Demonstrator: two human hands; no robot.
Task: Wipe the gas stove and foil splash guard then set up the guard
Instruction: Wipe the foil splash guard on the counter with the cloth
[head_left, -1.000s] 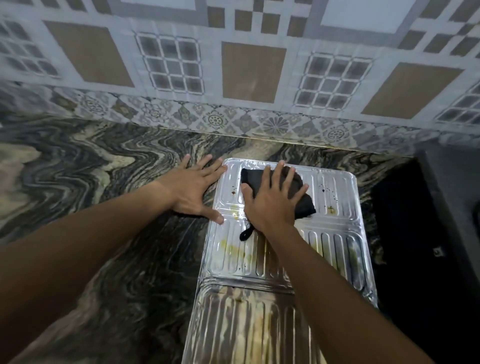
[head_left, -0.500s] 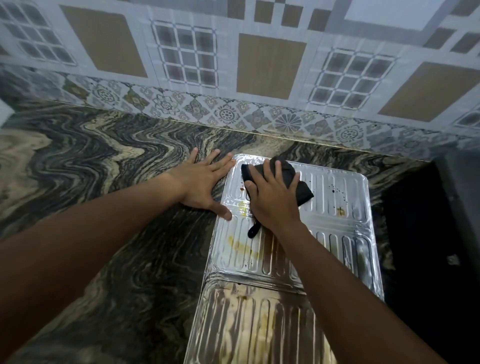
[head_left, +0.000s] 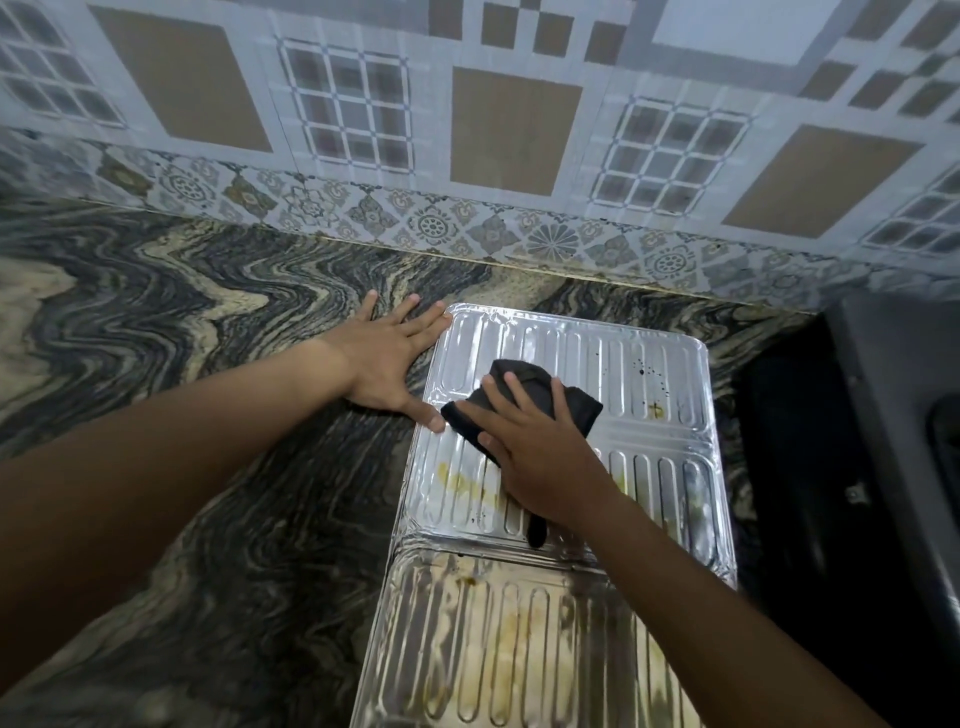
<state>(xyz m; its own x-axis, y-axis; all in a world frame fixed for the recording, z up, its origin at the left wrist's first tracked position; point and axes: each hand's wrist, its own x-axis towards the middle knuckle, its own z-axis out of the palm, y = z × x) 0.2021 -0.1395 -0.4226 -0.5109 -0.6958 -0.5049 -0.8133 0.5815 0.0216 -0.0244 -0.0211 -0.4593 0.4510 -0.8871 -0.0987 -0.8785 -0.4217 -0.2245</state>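
Pressing the black cloth flat onto the foil splash guard with the right hand, fingers spread, nothing clasped. Bracing with the left hand, palm down on the counter, thumb at the guard's left rim. Lies flat toward the counter's back edge, just left of the gas stove. Looks thin, light, slippery and easily dented. Best lifted by both long rims, gently.

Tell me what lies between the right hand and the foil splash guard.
A black cloth lies there, pressed flat under the right hand onto the foil splash guard. The head view shows it.
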